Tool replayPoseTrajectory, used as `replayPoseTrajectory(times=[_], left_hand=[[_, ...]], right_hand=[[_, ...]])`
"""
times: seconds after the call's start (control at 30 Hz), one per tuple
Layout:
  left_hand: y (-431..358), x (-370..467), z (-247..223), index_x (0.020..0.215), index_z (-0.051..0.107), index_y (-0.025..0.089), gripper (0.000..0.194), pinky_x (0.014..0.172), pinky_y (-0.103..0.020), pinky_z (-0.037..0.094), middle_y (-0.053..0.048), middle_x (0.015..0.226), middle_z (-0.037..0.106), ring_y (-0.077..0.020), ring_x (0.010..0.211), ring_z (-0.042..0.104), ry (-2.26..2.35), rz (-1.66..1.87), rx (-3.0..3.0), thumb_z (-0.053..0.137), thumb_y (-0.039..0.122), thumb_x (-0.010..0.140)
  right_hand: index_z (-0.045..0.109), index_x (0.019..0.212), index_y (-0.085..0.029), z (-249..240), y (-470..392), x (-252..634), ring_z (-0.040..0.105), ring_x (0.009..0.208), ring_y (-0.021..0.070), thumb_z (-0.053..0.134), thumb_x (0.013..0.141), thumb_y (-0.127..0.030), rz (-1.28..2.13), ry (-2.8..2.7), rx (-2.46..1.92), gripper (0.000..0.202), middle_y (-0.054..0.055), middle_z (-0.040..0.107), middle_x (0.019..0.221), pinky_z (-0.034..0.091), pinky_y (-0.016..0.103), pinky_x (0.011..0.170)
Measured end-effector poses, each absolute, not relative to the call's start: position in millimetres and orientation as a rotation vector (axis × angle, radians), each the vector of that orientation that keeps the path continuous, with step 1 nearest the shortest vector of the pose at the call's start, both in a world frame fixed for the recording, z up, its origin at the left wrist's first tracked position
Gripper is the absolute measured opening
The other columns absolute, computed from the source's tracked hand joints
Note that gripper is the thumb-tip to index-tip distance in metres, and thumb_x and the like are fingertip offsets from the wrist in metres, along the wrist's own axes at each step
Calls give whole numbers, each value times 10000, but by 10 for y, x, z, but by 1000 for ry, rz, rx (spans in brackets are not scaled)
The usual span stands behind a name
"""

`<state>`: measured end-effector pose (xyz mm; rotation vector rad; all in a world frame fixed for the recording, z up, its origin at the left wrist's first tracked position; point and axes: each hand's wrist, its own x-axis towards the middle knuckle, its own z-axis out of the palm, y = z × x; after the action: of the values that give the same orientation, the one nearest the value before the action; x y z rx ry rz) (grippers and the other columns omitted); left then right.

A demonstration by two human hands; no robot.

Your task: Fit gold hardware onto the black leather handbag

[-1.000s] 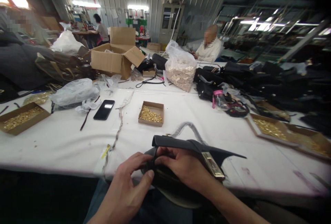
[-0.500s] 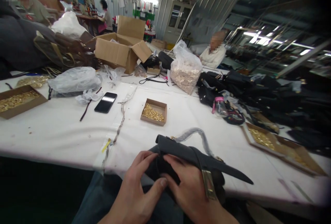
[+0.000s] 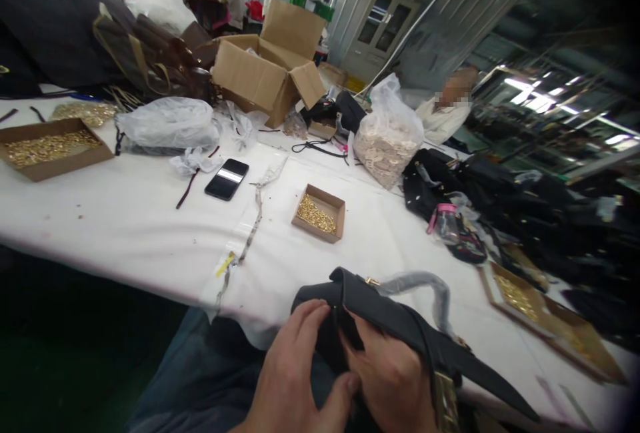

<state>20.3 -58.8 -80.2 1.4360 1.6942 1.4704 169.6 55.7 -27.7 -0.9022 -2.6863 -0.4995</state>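
A black leather handbag (image 3: 400, 326) with a gold clasp (image 3: 445, 399) and a plastic-wrapped handle (image 3: 425, 284) rests at the near edge of the white table (image 3: 125, 233), partly over my lap. My left hand (image 3: 295, 379) grips the bag's left end, thumb pressed against it. My right hand (image 3: 395, 379) holds the bag just beside it, fingers tucked under the flap. A small cardboard box of gold metal fittings (image 3: 319, 213) sits on the table beyond the bag.
A black phone (image 3: 227, 179), a clear plastic strip (image 3: 250, 233), a larger box of gold parts (image 3: 47, 148), plastic bags (image 3: 167, 124), an open carton (image 3: 267, 73), a bag of pale pieces (image 3: 387, 139), a trayful of gold fittings (image 3: 540, 313) and piled black bags (image 3: 525, 206) lie around. People sit at the far side.
My head has tilted and turned left, so the scene shifted right and down. Both hands slid closer together on the bag's left end; the bag has sunk lower toward my lap.
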Motion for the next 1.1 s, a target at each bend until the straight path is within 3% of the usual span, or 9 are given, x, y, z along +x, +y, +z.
replayPoseTrajectory(times=[0.1,0.23,0.4,0.5,0.6,0.87,0.97,1.1], left_hand=[[-605,205,-809,1684,319,300,918,1171,-640,644,-163,1674,526,-397,1515,570,1737,1462,1519,764,311,881],[-633,170,-850,1682,344,282,947,1143,-608,669,-175,1651,559,-408,1484,603,1757,1468,1556,809,326,859],[-649,143,-894,1691,348,307,1014,1138,-611,672,-168,1656,560,-421,1462,623,1744,1466,1583,892,403,841],[-639,147,-874,1686,346,319,1020,1152,-612,664,-154,1664,554,-413,1470,618,1753,1462,1563,877,342,816],[-623,167,-842,1682,313,309,1042,1145,-635,665,-154,1670,543,-411,1486,602,1763,1455,1579,818,274,771],[-619,259,-873,1630,300,211,934,1123,-662,671,-242,1615,562,-436,1492,588,1761,1514,1600,738,297,810],[-611,292,-890,1617,332,209,938,1118,-662,672,-235,1602,574,-442,1476,599,1775,1523,1578,718,279,765],[-580,311,-878,1593,371,189,916,1118,-623,681,-226,1577,601,-422,1458,618,1816,1542,1570,674,280,734]], right_hand=[[845,1227,-196,-340,550,1737,794,778,337,573,1105,-331,-566,-2668,-859,327,133,846,1046,605,465,793],[852,1210,-277,-379,531,1820,819,862,318,528,1041,-149,-661,-2780,-686,387,88,833,1250,624,422,757],[870,1136,-281,-308,535,1851,828,916,343,485,968,-83,-707,-2789,-525,464,93,834,1245,661,444,770],[866,1156,-283,-220,563,1797,837,962,330,486,1026,-147,-535,-2763,-645,423,70,832,1265,680,446,819],[841,1218,-241,-162,587,1718,842,966,334,579,1088,-334,-293,-2607,-855,307,82,842,1224,692,470,866],[846,1086,-212,-467,525,1784,834,899,361,570,1073,-593,-74,-2294,-1226,470,101,858,1006,693,528,871],[851,1100,-221,-575,523,1852,830,946,375,584,1043,-676,-15,-2282,-1316,531,112,859,1041,693,548,933],[863,1124,-260,-544,562,1853,827,1026,367,597,1048,-672,77,-2346,-1283,496,77,862,1110,682,540,1007]])
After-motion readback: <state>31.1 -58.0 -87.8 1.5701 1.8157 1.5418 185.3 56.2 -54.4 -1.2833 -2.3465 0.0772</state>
